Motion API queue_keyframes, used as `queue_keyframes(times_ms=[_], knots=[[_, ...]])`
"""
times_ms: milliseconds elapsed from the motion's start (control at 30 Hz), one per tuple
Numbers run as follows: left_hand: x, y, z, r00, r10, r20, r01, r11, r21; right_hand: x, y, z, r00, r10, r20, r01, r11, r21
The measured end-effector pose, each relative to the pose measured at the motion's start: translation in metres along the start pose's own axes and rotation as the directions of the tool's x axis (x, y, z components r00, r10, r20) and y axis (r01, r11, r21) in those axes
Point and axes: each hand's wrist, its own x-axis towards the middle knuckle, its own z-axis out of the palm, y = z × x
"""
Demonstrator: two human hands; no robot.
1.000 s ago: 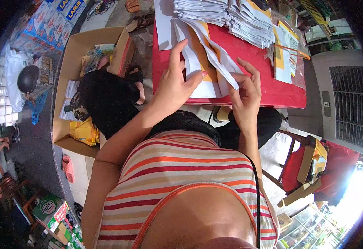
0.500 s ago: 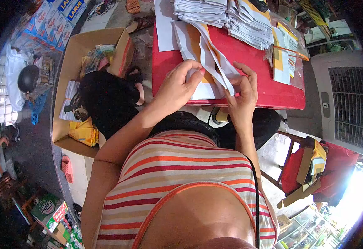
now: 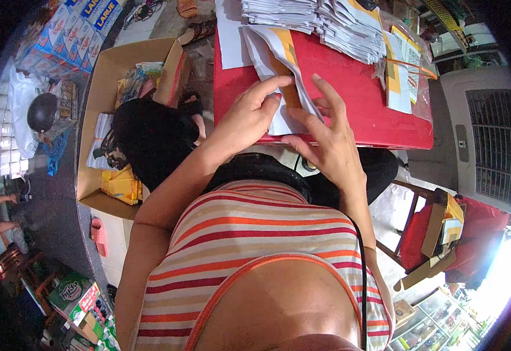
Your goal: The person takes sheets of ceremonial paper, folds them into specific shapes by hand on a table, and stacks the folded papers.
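A folded white-and-yellow printed sheet stands partly opened near the front edge of the red table. My left hand is at its left side, index finger and thumb closed on the paper near the inner fold. At the right side is my right hand, its fingers spread apart. Some of its fingertips are by the sheet's right edge, partly hidden behind the paper, and the thumb is clear of it. Behind the sheet lie stacks of folded white papers.
A plastic-wrapped bundle of yellow-and-white papers lies at the table's right. An open cardboard box with papers and yellow packets stands to my left. A grey grille unit is on the right, above a chair with a small box.
My right hand has loosened from the sheet's lower right corner and spread its fingers. The sheet's upright folds have come closer together. My left hand stays at the paper, shifted slightly.
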Motion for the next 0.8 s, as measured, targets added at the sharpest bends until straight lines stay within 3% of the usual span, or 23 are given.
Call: queue_keyframes(times_ms=[133,267,467,533,667,800], knots=[[0.002,-0.008,-0.001,0.998,0.043,-0.035,-0.047,0.992,-0.12,0.002,-0.001,0.004,1.0,0.016,0.009,-0.017,0.992,0.127],[0.001,-0.005,-0.007,1.0,0.021,-0.017,-0.023,0.996,-0.081,0.002,0.001,0.005,0.995,0.102,-0.01,-0.098,0.976,0.195],[-0.001,0.005,-0.014,0.983,-0.167,0.081,0.179,0.968,-0.179,0.002,0.002,0.006,0.958,0.285,0.009,-0.262,0.865,0.428],[0.0,-0.003,-0.014,0.993,-0.072,0.091,0.091,0.97,-0.225,0.002,0.001,0.005,0.92,0.388,0.064,-0.37,0.797,0.477],[-0.001,-0.006,-0.017,0.993,-0.003,0.121,0.021,0.988,-0.151,-0.002,0.013,0.013,0.935,0.355,-0.006,-0.305,0.811,0.498],[-0.001,-0.007,-0.018,0.988,0.097,0.117,-0.069,0.973,-0.221,-0.006,0.021,0.014,0.921,0.388,-0.023,-0.268,0.678,0.685]])
